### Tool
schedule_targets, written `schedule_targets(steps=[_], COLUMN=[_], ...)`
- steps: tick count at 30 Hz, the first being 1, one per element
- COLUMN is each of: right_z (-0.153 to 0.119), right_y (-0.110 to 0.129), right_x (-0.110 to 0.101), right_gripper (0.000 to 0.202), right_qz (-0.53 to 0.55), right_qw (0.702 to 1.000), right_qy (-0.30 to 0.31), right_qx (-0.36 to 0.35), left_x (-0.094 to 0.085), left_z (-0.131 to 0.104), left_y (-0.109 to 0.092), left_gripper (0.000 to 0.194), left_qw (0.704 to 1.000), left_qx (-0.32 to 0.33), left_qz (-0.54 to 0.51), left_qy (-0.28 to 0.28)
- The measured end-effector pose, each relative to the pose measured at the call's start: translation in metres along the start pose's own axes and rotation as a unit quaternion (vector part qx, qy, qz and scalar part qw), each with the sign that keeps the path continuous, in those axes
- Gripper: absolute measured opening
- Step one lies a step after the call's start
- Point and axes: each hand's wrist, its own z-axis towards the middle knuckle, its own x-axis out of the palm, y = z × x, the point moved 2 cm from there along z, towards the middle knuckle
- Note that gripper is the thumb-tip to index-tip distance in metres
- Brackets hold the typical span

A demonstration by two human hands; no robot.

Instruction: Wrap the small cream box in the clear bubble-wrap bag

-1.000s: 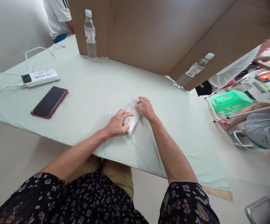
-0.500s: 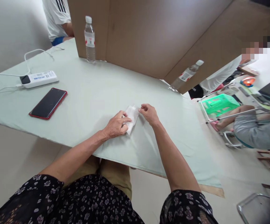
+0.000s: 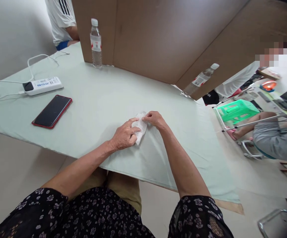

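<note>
A small white packet [image 3: 140,125] with a crinkled, textured surface lies on the pale green tablecloth. What is inside it does not show. My left hand [image 3: 124,134] holds its left side, with the fingers slightly parted across the top. At the upper right edge of the packet, the thumb and forefinger of my right hand [image 3: 154,119] are pinched together on it. The exact bit they grip is too small to make out.
A phone [image 3: 52,111] in a red case and a white power strip [image 3: 44,86] with cables lie on the left. Two water bottles [image 3: 96,44] stand against a large cardboard screen [image 3: 143,39]. Other people sit beyond it, and a green plastic stool [image 3: 237,110] is at right.
My right hand has shifted slightly left, its fingertips moving further in over the packet's upper edge. My left hand stays on the packet almost unmoved.
</note>
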Motion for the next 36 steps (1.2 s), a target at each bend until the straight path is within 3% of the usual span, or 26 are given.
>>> schedule_targets(steps=[12,17,23,27,31,36], right_z=[-0.005,0.002,0.005,-0.004,-0.020,-0.065], right_y=[0.011,0.005,0.005,0.014,0.024,0.046], right_x=[0.000,0.008,0.016,0.011,0.000,-0.014], right_gripper=[0.017,0.034,0.017,0.015,0.016,0.013], right_qz=[0.119,0.172,0.190,0.214,0.241,0.210], right_qw=[0.992,0.985,0.981,0.975,0.969,0.967], right_qy=[0.036,-0.019,-0.035,-0.037,-0.033,-0.027], right_qx=[-0.001,0.000,-0.033,-0.049,-0.054,-0.139], left_x=[0.000,0.001,0.000,-0.001,-0.002,-0.007], left_z=[0.000,0.000,0.002,0.002,0.000,-0.002], left_y=[-0.001,0.000,0.001,0.000,-0.003,-0.001], left_gripper=[0.045,0.046,0.046,0.044,0.043,0.068], left_qw=[0.999,0.996,0.995,0.996,0.999,0.993], left_qx=[0.030,0.051,0.062,0.035,0.001,-0.114], left_qz=[0.041,0.067,0.071,0.061,0.025,-0.036], left_qy=[0.005,0.005,0.035,0.052,0.023,-0.010])
